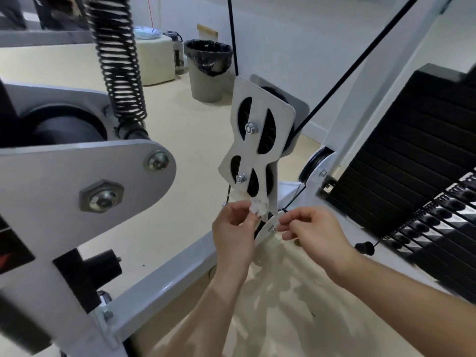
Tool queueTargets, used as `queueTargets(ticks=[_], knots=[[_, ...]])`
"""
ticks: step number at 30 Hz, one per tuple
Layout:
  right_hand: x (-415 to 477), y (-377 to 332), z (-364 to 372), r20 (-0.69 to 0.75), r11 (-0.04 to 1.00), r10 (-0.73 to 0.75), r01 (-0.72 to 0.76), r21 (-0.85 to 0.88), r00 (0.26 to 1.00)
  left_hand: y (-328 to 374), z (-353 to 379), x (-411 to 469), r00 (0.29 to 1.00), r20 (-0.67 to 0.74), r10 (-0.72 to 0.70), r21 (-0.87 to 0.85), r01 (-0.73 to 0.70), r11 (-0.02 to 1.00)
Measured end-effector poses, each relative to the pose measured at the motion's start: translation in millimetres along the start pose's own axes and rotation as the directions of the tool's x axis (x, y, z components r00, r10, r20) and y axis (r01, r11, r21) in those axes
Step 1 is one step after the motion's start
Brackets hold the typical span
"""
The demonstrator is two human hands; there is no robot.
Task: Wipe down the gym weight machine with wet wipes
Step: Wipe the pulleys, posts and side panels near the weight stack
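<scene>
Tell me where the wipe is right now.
Head view, low centre: the wipe is pinched by the left hand at the bottom edge of the pulley plate, just left of the right hand, which pinches the bracket below.

Bare forearms reach forward — left grip [233, 229] and right grip [311, 228] both pinch, side by side.

Open floor [185, 140] lying left of pulley bracket [253, 148], w/ room for passing. Weight stack [412, 161] crowding its right; cables [233, 42] running above; frame bar [164, 276] crossing below-left.
</scene>
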State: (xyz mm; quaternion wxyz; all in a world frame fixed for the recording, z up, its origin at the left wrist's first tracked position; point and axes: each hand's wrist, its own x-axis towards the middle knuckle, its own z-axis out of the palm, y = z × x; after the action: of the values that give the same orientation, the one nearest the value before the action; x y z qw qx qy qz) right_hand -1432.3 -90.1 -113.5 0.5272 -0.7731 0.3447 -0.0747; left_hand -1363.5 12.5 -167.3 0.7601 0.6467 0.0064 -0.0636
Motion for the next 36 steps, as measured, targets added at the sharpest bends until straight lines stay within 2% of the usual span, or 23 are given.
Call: queueTargets(ticks=[2,3,6,8,10,13,15,17,18,21,24,25,26,28,29,31,32,33,35,36], knots=[[-2,-1,2,0.040,0.999,0.034,-0.034,0.013,0.999,11,4,1,0.994,-0.044,0.102,-0.055,-0.104,0.993],[-4,-2,4,0.071,0.998,0.058,-0.061,0.035,0.996,14,8,-1,0.990,-0.008,0.138,-0.018,-0.138,0.990],[-7,-9,6,0.237,0.978,0.165,-0.190,0.084,0.957,5,15,-13,0.961,0.258,0.105,0.217,-0.163,0.963],[-8,-17,-1,0.371,0.963,0.255,-0.270,-0.010,0.893,1,8,-17,0.952,0.303,0.042,0.282,-0.132,0.950],[0,-28,-11,0.435,0.960,0.281,-0.253,-0.123,0.856,9,1,-16,0.963,0.261,0.072,0.301,-0.152,0.941],[15,-48,-25,0.449,0.965,0.244,-0.170,-0.200,0.860,30,-1,-17,0.934,0.306,0.182,0.305,-0.277,0.911],[18,-59,-34,0.434,0.974,0.176,-0.092,-0.208,0.884,48,1,-20,0.874,0.432,0.221,0.338,-0.384,0.859],[19,-68,-42,0.404,0.984,0.108,-0.039,-0.175,0.908,63,0,-18,0.809,0.529,0.258,0.399,-0.505,0.765],[19,-72,-46,0.376,0.988,0.073,-0.015,-0.155,0.924,69,-1,-15,0.787,0.536,0.306,0.413,-0.561,0.718],[24,-77,-62,0.249,0.984,-0.003,0.047,-0.173,0.969,89,-2,-12,0.754,0.418,0.507,0.456,-0.657,0.601],[37,-72,-65,0.187,0.972,-0.082,0.120,-0.204,0.979,106,5,-7,0.644,0.407,0.648,0.534,-0.743,0.403],[42,-69,-62,0.200,0.980,-0.098,0.130,-0.152,0.975,110,11,-5,0.591,0.451,0.669,0.567,-0.769,0.297],[46,-66,-57,0.218,0.988,-0.123,0.140,-0.065,0.968,114,17,-5,0.525,0.526,0.669,0.597,-0.788,0.150],[53,-56,-45,0.249,0.982,-0.189,0.180,0.059,0.950,122,27,-11,0.410,0.702,0.583,0.605,-0.775,-0.184],[56,-49,-39,0.260,0.975,-0.220,0.213,0.055,0.940,123,29,-13,0.368,0.776,0.513,0.568,-0.761,-0.313],[64,-29,-29,0.298,0.949,-0.263,0.301,-0.090,0.918,125,31,-16,0.310,0.866,0.391,0.479,-0.738,-0.475],[69,-18,-24,0.336,0.913,-0.286,0.362,-0.189,0.897,127,30,-17,0.319,0.884,0.341,0.460,-0.720,-0.520],[73,-7,-22,0.408,0.848,-0.300,0.437,-0.299,0.862,129,29,-17,0.361,0.881,0.307,0.474,-0.689,-0.548],[80,12,-23,0.526,0.665,-0.316,0.580,-0.470,0.789,137,29,-15,0.502,0.819,0.277,0.568,-0.641,-0.516],[81,15,-24,0.544,0.613,-0.358,0.631,-0.475,0.759,143,30,-17,0.586,0.764,0.269,0.635,-0.610,-0.474]])
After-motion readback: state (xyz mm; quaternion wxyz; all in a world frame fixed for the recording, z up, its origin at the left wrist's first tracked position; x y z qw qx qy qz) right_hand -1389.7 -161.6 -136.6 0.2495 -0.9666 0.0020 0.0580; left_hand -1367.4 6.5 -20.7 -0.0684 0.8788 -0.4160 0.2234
